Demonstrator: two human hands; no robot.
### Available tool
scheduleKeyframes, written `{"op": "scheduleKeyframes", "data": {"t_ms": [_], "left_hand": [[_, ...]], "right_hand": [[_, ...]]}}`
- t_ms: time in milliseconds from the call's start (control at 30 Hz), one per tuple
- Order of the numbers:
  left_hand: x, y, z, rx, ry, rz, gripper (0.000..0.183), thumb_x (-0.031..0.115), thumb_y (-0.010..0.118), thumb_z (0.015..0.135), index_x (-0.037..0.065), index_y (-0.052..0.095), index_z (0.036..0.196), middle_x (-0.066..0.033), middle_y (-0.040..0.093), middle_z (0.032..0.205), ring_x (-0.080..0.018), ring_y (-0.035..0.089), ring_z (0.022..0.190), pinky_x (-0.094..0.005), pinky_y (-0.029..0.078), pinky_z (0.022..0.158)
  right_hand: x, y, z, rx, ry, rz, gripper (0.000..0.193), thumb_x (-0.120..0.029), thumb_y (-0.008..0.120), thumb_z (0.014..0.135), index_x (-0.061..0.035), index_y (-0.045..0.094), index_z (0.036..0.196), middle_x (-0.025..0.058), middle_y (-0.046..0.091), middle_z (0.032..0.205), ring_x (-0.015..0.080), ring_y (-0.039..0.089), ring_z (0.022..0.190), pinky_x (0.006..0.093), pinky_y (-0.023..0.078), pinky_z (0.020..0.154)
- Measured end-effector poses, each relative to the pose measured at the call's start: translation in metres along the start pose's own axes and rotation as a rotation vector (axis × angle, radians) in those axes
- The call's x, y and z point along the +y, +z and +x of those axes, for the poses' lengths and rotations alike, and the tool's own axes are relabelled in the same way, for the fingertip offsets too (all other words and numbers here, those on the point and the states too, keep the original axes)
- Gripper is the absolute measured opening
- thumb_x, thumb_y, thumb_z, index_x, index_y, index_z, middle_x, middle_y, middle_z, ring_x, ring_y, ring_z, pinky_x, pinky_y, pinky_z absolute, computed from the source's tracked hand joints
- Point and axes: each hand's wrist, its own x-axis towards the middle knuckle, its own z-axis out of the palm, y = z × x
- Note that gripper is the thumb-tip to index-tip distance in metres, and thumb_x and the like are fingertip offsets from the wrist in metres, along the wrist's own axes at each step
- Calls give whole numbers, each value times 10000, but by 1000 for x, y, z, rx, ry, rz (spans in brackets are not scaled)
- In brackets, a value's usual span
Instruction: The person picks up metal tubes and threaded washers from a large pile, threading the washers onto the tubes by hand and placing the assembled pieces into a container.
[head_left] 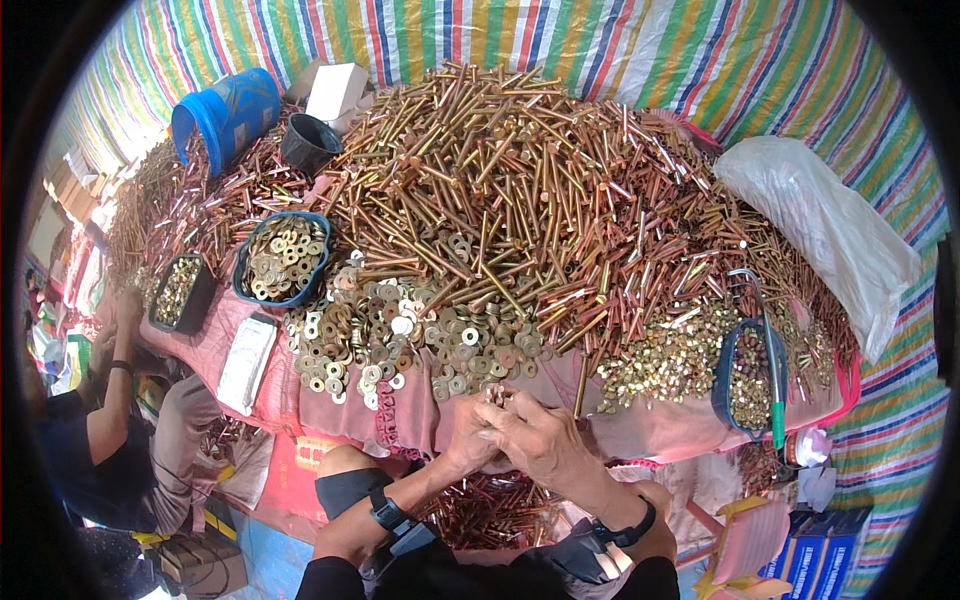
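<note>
My left hand [474, 436] and my right hand [540, 438] meet at the near edge of the cloth-covered table, fingers closed and pressed together. Small shiny metal pieces [497, 394] show at the fingertips, but their kind is too small to make out. Just beyond my hands lies a spread of flat washers [470, 340]. Behind it rises a big heap of long brassy bolts [500, 180]. Small nuts [665, 360] are scattered to the right of my hands. Below my forearms, more reddish bolts [490, 515] lie in a pile.
A blue tub [240, 280] holds washers; another [722, 395] holds nuts, with a green-handled metal tool [777, 420] across it. A blue bucket [205, 125] lies tipped beside a black cup [310, 145]. A white plastic sack [810, 210] rests right. Another person's arm [110, 390] works at left.
</note>
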Motion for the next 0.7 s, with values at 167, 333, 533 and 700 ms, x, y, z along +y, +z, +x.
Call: {"op": "scheduleKeyframes", "data": {"t_ms": [167,333,533,700], "left_hand": [[-4,-12,3,2,34,369,451,294,866,871,-17,670,1132,-26,701,946,-97,632,858,-297,541,764],[-3,-5,6,6,23,316,305,199,836,911,1,698,1097,-2,706,923,-75,607,815,-264,523,735],[10,6,8,231,-118,365,145,136,783,984,27,733,1064,54,683,880,-35,582,779,-227,494,678],[23,11,6,293,-169,173,188,160,775,993,31,729,1121,10,736,938,-50,627,789,-241,518,691]], "right_hand": [[-6,3,7,68,-11,-24,267,-124,785,879,-46,673,1108,139,596,969,332,680,709,435,568,562],[-11,-25,1,291,113,105,149,-60,792,893,-5,663,941,95,676,881,185,697,682,338,566,551],[31,-18,-9,518,713,966,198,-125,696,1017,7,572,1098,100,706,813,138,701,685,251,572,596],[42,21,-30,343,911,1085,237,-168,703,1026,21,596,1120,116,722,834,139,704,690,259,584,614]]}}
